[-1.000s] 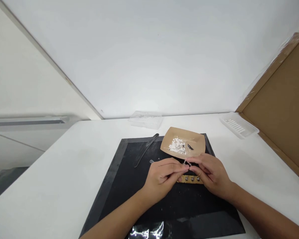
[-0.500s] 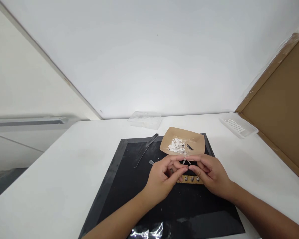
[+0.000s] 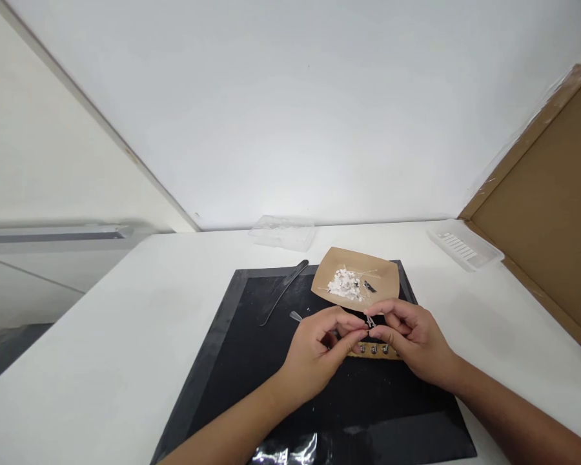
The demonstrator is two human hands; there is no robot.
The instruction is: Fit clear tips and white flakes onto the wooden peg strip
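Observation:
My left hand (image 3: pixel 317 345) and my right hand (image 3: pixel 414 336) meet above the black mat (image 3: pixel 252 374), thumbs and fingertips pinched near each other. A small, thin, whitish piece (image 3: pixel 370 321) with narrow legs shows between the fingertips, closest to the right hand. Its kind is too small to make out, and fingers hide part of it. Under the hands lies a yellow-brown strip (image 3: pixel 378 351) bearing several shiny metal studs, its left end covered by the left hand. Just beyond the fingers is a brown paper tray (image 3: pixel 385 268) with white scraps (image 3: pixel 346 284) and a dark fragment (image 3: pixel 369 287).
A dark nail file (image 3: pixel 285 290) lies on the mat's left part, near a small clear nail tip (image 3: pixel 295 316). Behind the mat is a clear plastic packet (image 3: pixel 283 234). A translucent tray with white strips (image 3: pixel 465 245) stands by the cardboard (image 3: pixel 542 194) at right.
The whitish piece looks narrower and sits farther right between the fingertips. My left index finger has come down from the upper end, while the right hand keeps nearly the same place.

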